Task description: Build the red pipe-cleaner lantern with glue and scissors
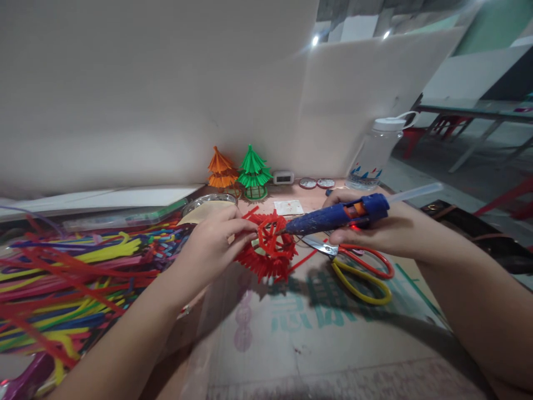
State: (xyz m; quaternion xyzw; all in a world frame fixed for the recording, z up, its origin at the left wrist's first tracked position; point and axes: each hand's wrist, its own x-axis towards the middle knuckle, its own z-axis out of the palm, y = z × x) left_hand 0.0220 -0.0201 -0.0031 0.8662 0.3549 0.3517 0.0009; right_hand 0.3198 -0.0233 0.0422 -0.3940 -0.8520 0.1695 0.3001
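Note:
My left hand (214, 241) is closed on a red pipe-cleaner piece (268, 250), a round frame with a fringe of folded stems, held just above the cardboard sheet (316, 333). My right hand (375, 230) grips a blue hot glue gun (339, 216) with a clear glue stick at its back. The gun's nozzle touches the red frame near its upper right edge.
Scissors with red and yellow handles (362, 269) lie under my right hand. A heap of coloured pipe cleaners (70, 278) covers the left. Orange (220, 169) and green (253, 169) pipe-cleaner towers, a small clock (283, 177) and a water bottle (375, 150) stand by the white wall.

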